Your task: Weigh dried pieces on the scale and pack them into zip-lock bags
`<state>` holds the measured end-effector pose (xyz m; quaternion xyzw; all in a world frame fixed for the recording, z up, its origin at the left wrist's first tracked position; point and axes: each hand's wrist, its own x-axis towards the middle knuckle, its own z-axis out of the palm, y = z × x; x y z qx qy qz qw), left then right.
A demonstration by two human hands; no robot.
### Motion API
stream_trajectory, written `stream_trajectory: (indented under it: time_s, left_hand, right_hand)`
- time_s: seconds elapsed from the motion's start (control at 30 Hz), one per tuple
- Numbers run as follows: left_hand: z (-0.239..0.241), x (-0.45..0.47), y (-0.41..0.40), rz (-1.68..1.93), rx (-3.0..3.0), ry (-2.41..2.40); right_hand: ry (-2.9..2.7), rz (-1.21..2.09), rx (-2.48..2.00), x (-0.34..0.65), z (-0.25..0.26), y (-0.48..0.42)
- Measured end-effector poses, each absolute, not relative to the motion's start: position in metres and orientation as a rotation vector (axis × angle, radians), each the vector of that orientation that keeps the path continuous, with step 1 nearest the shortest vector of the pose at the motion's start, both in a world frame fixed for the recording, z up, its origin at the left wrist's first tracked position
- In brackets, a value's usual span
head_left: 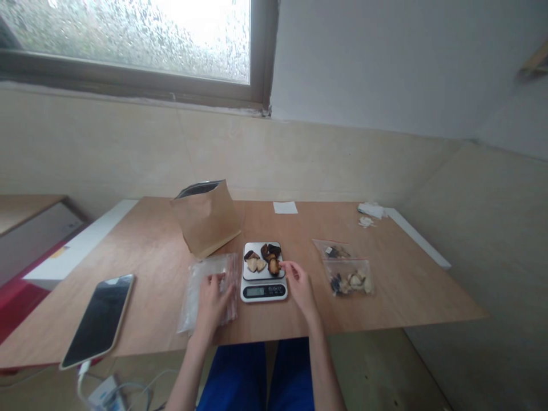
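A white kitchen scale [264, 291] with a small display stands in the middle of the table. On its metal plate lie several dried pieces: pale slices [256, 264] at left and dark brown dried mushrooms [270, 251] behind and at right. My right hand [299, 287] reaches in from the right, thumb and finger pinched at the edge of a brown dried mushroom [274, 266] on the plate. Left of the scale, my left hand [212, 299] rests with fingers apart on a stack of clear zip bags [192, 294].
Behind the zip bags stands an open brown paper pouch [209, 220]. Two filled zip bags [351, 278] lie at right. A phone [99, 319] on a cable lies at left. A white paper [285, 208] and white scraps [371, 211] are at the back.
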<state>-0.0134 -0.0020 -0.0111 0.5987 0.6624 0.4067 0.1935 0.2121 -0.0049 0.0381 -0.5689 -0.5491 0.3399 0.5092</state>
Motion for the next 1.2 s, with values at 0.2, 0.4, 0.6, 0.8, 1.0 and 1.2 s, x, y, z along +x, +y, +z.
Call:
stream_trajectory:
  time_s: [0.2,0.4,0.6,0.8,1.0,1.2]
  left_hand:
    - [0.013,-0.010,-0.007,1.190,1.586,1.789]
    - [0.045,0.011,-0.018,1.547,1.580,1.761]
    - [0.065,0.034,-0.028,1.698,1.571,1.625]
    - [0.072,0.036,-0.031,1.610,1.698,1.448]
    - [0.078,0.027,-0.027,1.442,2.001,1.208]
    - [0.084,0.030,-0.027,1.653,1.912,1.482]
  right_hand:
    - [-1.383,0.935,-1.285,0.190,0.055,-0.008]
    - [-1.466,1.005,-1.306,0.149,0.066,-0.016]
    - [-1.367,1.132,-1.168,0.126,0.078,-0.023]
    - [-1.286,1.120,-1.095,0.132,0.085,-0.023]
    - [-1.406,1.052,-1.103,0.148,0.099,-0.023]
    - [-1.430,0.970,-1.190,0.159,0.103,-0.010]
